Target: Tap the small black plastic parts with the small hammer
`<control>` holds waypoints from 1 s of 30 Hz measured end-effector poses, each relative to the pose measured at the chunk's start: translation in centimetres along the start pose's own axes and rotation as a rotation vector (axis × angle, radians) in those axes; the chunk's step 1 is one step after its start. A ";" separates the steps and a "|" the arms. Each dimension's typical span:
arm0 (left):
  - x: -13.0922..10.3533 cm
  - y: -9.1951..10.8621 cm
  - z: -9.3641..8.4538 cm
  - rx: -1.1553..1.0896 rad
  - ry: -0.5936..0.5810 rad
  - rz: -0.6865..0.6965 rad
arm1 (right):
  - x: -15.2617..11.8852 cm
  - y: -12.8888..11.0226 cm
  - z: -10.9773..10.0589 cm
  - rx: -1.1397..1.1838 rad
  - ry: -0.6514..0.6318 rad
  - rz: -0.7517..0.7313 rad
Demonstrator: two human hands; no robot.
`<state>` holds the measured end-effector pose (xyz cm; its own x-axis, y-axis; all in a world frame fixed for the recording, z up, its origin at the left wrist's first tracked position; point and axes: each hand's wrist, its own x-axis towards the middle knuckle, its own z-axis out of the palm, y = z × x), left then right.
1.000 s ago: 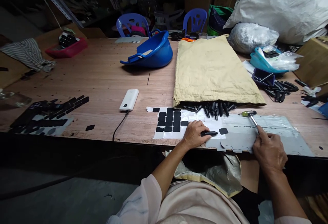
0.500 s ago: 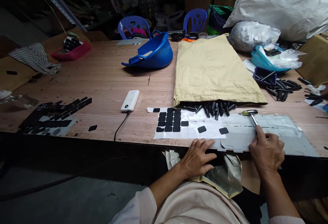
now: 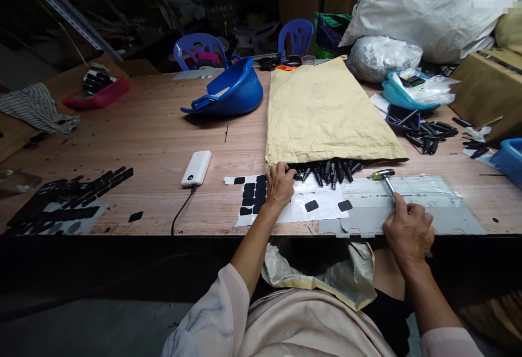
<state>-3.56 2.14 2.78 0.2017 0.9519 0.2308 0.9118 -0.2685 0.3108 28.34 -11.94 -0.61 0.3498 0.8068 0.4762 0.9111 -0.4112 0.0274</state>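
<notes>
In my right hand [image 3: 410, 233] is a small hammer [image 3: 389, 183], gripped by its handle. Its head, with a yellowish face at one end, hangs low over the grey sheet [image 3: 424, 213] at the table's front. My left hand [image 3: 280, 187] reaches across a white sheet [image 3: 297, 213], fingers bent and apart beside the pile of slim black tubular parts [image 3: 332, 172]. Whether its fingertips touch a part is unclear. Flat black rounded pieces [image 3: 248, 195] lie in rows on the white sheet, partly covered by my left hand; a loose black piece [image 3: 311, 205] lies right of them.
A tan sack [image 3: 326, 112] lies behind the black parts. A white power bank [image 3: 196, 167] with a cable and a blue basin [image 3: 238, 93] stand left of it. More black parts [image 3: 432, 136] lie near a turquoise basin [image 3: 393, 93]. An opened bag [image 3: 354, 275] spans my lap.
My left hand has moved from the table's front edge up and left to the parts by the sack. My right hand still holds the hammer. The view has shifted slightly right.
</notes>
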 end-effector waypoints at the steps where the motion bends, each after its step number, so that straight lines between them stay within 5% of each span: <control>1: -0.1 0.0 0.2 0.003 -0.015 0.006 | 0.0 0.0 0.0 -0.006 -0.003 -0.002; 7: -0.5 0.3 -0.6 -0.030 -0.062 0.006 | 0.0 -0.2 -0.2 0.041 -0.025 0.016; 11: -2.6 2.4 -1.4 -0.165 -0.115 0.120 | 0.1 -0.5 -0.3 0.059 -0.016 0.035; 17: -5.8 6.7 1.3 -0.355 -0.252 0.322 | 0.3 -0.6 -0.8 0.076 -0.069 0.073; 24: -5.8 5.9 3.7 -0.541 -0.182 0.202 | 1.5 -0.1 -1.4 0.198 -0.146 0.219; 30: -5.8 5.9 4.1 -0.575 -0.172 0.200 | -0.7 0.1 -5.4 0.613 -0.047 0.271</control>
<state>2.12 -4.38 -0.47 0.4471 0.8721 0.1990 0.5222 -0.4351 0.7335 27.02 -14.89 3.81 0.5801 0.7321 0.3571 0.7440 -0.2978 -0.5981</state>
